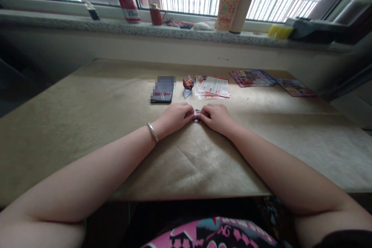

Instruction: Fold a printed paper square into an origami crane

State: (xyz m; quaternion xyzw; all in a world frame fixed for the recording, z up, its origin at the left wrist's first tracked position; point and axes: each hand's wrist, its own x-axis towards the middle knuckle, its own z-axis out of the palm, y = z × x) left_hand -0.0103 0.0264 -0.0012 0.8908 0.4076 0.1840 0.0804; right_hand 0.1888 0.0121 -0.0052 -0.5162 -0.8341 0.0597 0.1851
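My left hand (176,117) and my right hand (216,118) rest side by side on the table (87,124), which is covered in brown paper. Their fingertips pinch a small folded piece of coloured paper (197,115) between them; most of it is hidden by the fingers. A silver bracelet (152,132) sits on my left wrist. Just beyond the hands lies a dark phone (162,90), a small folded paper figure (188,86), and a stack of printed paper sheets (213,86).
Two colourful booklets (252,78) (295,87) lie at the far right of the table. The window sill (145,28) behind holds a red can (129,7), a small red jar (155,14), a patterned cup (227,11), a yellow sponge (280,31).
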